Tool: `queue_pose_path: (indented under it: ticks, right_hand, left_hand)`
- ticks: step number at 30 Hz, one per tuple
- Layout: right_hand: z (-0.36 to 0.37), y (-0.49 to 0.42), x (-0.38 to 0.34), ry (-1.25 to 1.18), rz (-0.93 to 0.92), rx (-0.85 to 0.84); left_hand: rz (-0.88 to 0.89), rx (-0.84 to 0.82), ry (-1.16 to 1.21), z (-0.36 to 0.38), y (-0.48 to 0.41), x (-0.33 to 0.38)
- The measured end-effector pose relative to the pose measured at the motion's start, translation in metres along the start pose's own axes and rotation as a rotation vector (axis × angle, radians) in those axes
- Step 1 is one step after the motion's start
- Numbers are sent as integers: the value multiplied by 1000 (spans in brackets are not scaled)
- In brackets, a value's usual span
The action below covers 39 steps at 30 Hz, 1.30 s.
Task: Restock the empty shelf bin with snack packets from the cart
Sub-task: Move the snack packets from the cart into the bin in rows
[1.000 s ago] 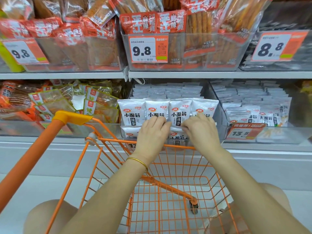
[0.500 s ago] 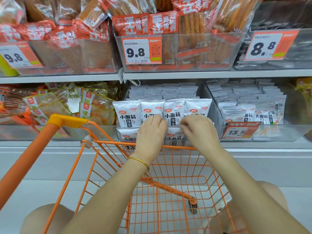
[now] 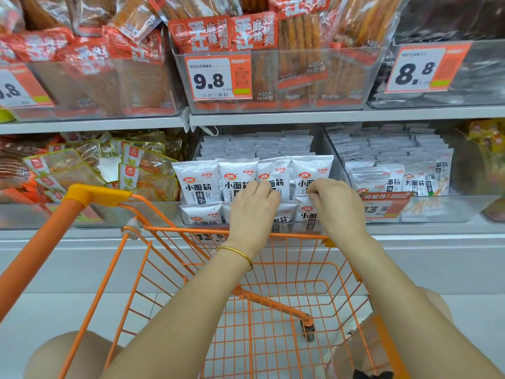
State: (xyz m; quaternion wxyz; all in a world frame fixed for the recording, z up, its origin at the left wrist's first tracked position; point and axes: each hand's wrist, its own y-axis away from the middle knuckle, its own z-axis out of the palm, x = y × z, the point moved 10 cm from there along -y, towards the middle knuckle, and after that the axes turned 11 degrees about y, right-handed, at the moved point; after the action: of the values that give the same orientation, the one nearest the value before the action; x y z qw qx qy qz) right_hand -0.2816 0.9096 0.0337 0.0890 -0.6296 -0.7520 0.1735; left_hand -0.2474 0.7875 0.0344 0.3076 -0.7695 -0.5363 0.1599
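The right hand (image 3: 338, 206) has shifted right, its fingers (image 3: 314, 194) now pinching a front-row packet (image 3: 306, 212).

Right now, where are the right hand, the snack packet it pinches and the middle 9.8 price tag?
right hand (image 3: 338, 210): head view, back of the hand.
snack packet (image 3: 306, 213): head view, printed front.
9.8 price tag (image 3: 209, 80): head view, black digits.

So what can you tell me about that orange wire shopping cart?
The orange wire shopping cart is a metal grid basket with a thick orange handle capped by a yellow corner piece. It stands on the pale floor, front rim close against the lower shelf. One small wheel shows through the mesh. Both forearms cross above it; contact is unclear.
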Motion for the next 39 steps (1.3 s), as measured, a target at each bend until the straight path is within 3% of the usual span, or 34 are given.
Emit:
queue_pose_path:
  ticks: [6,12,19,39]
  right_hand:
    - [7,2,-1,44,5,0]
    - [-32,-4,8,-133,71,229]
    - [-11,-37,16,-208,131,31]
    - [-4,-28,20,-319,186,19]
  left_hand:
    - [15,30,2,3,-1,1]
    - [25,325,-74,-41,-9,3]
    - [-121,152,-186,-26,-43,-25]
    - [-191,203,-55,-26,-45,-30]
